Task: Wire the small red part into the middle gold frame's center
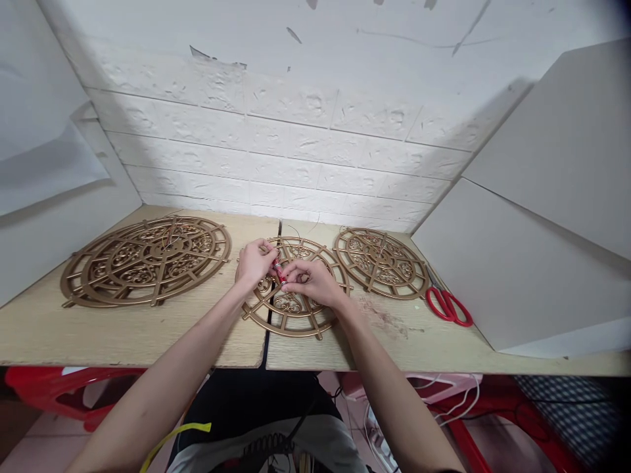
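A gold openwork disc [290,309] lies flat at the middle of the wooden table, straddling the seam between its two boards. My left hand [255,261] and my right hand [314,281] meet over the disc's centre. Both are closed, pinching a small red object [279,271] between their fingertips. What the red object is I cannot make out. A thin wire seems to run up from the disc's far side.
A larger stack of gold discs [146,259] lies at the left, a smaller stack [380,261] at the right. Red-handled scissors [447,305] rest near the grey board [522,276] on the right. A white brick-pattern wall backs the table [123,335]. Red stools stand below.
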Available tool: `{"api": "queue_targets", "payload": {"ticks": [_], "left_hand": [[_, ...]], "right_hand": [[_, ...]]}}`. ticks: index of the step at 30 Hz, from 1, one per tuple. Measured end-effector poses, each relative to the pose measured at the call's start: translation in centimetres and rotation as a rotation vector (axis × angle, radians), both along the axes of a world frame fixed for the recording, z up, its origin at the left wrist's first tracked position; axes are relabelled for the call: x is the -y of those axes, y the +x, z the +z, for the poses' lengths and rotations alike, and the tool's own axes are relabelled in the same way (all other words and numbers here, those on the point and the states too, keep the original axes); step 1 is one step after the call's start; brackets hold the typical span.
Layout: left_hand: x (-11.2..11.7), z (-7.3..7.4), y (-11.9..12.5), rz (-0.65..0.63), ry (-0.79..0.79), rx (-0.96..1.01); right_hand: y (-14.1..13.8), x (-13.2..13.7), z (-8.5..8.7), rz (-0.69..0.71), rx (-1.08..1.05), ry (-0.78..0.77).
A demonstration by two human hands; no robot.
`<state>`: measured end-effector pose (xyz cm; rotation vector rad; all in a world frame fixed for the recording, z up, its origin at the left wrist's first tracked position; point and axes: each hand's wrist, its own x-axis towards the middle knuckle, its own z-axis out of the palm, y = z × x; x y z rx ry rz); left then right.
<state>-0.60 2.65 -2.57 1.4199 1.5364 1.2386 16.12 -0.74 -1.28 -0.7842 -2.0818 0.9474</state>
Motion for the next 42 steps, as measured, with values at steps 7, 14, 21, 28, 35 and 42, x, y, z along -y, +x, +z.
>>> {"api": "queue_targets", "payload": {"ticks": [7, 14, 21, 28, 35, 42], "left_hand": [[0.3, 0.4, 0.2, 0.017, -0.006, -0.01], [0.9, 1.2, 0.5, 0.093, 0.048, -0.215], [0.7, 1.1, 0.3, 0.115, 0.11, -0.347], [0.6, 1.1, 0.3, 0.08, 0.084, -0.297], [0.2, 0.4, -0.1, -0.003, 0.022, 0.007], [0.4, 0.8, 0.1, -0.029, 0.11, 0.17]], "right_hand": [[0.2, -0.2, -0.2, -0.004, -0.017, -0.014], [0.3, -0.3, -0.6, -0.01, 0.014, 0.032], [0.1, -0.2, -0.5, 0.003, 0.091, 0.107], [0.0, -0.1, -0.6, 0.002, 0.076, 0.115], [0.3, -0.2, 0.1, -0.101, -0.109, 0.011], [1.2, -1.3, -0.1, -0.348, -0.145, 0.046]]}}
